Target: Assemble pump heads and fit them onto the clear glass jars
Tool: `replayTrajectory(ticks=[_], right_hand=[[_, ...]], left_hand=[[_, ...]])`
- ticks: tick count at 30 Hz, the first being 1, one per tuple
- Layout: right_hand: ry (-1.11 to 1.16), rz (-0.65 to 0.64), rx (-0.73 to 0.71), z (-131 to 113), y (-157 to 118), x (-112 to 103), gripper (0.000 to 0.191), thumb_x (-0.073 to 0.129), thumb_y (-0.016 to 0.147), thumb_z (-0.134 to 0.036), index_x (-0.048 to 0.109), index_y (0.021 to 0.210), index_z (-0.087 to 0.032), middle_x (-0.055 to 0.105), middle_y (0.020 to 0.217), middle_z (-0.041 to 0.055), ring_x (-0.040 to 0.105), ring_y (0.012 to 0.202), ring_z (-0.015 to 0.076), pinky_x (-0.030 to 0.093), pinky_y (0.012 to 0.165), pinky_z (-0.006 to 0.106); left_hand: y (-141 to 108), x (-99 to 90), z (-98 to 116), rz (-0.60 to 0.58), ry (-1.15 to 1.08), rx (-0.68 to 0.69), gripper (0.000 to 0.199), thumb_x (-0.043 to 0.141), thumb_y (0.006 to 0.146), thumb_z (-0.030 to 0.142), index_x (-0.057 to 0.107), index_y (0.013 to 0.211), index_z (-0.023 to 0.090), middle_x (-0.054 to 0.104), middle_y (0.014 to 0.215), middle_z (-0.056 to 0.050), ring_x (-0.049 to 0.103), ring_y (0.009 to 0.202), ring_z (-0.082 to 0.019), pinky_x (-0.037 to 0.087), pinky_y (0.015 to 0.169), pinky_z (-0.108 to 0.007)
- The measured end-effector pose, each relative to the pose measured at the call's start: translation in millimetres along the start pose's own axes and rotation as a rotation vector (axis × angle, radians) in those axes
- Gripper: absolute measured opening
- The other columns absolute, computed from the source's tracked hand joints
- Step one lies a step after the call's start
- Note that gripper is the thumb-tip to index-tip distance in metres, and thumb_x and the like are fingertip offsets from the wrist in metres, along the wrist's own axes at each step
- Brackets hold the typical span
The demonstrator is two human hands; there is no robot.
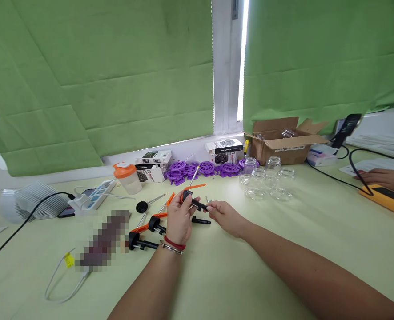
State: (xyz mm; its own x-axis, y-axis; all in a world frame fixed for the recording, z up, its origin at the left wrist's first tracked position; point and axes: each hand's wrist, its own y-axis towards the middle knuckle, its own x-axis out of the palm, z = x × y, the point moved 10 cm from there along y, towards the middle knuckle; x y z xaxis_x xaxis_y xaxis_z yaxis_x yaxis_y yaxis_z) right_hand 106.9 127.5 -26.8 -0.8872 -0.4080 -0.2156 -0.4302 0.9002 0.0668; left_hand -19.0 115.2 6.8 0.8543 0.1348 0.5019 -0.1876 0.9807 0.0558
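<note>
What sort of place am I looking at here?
Probably a small workshop or assembly table: several similar purple plastic parts lie together, clear jars stand grouped nearby, and a person's left hand holds a black part.

pale table (233, 278); on it, purple parts (206, 168); jars (274, 164)

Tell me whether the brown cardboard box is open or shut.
Open. The cardboard box has its flaps spread, and clear items show inside.
</note>
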Motion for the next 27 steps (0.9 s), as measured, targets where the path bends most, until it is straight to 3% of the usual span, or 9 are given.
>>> replayTrajectory(ticks=[7,13,17,27], right_hand=[[0.185,-0.053,0.108,7.9,2.4,2.6,0.035,0.05,0.081,-0.05,0.057,0.083,-0.016,0.037,0.058,-0.0049,0.027,0.05,0.0079,0.023,0.048,0.022],[0.057,0.027,0.026,8.7,8.8,-12.2,0.03,0.048,0.083,-0.046,0.059,0.084,-0.017,0.039,0.063,-0.0031,0.031,0.055,0.0101,0.027,0.053,0.024],[0.057,0.006,0.037,12.4,9.5,-12.2,0.03,0.048,0.083,-0.046,0.058,0.085,-0.017,0.039,0.064,-0.0031,0.032,0.056,0.0102,0.028,0.055,0.024],[0.191,-0.08,0.09,-0.4,5.0,-8.9,0.037,0.053,0.078,-0.052,0.055,0.077,-0.015,0.031,0.054,-0.0076,0.02,0.047,0.0064,0.017,0.047,0.023]], left_hand=[[-4.7,3.8,6.9,-0.008,0.015,0.041,0.032,0.073,0.067,0.028,0.06,0.093,0.016,0.059,0.086,0.0,0.067,0.085,-0.02,0.049,0.085,-0.039],[-6.7,7.4,11.7,-0.032,0.071,0.088,0.033,0.07,0.07,0.029,0.06,0.099,0.017,0.06,0.089,-0.002,0.066,0.086,-0.019,0.051,0.078,-0.033],[-6.3,6.9,9.6,-0.037,0.1,0.096,0.033,0.069,0.072,0.031,0.061,0.1,0.016,0.061,0.088,-0.003,0.065,0.086,-0.018,0.051,0.075,-0.031],[-10.1,12.7,14.5,-0.061,0.137,0.142,0.033,0.069,0.072,0.029,0.062,0.102,0.018,0.06,0.091,-0.003,0.064,0.086,-0.019,0.052,0.072,-0.03]])
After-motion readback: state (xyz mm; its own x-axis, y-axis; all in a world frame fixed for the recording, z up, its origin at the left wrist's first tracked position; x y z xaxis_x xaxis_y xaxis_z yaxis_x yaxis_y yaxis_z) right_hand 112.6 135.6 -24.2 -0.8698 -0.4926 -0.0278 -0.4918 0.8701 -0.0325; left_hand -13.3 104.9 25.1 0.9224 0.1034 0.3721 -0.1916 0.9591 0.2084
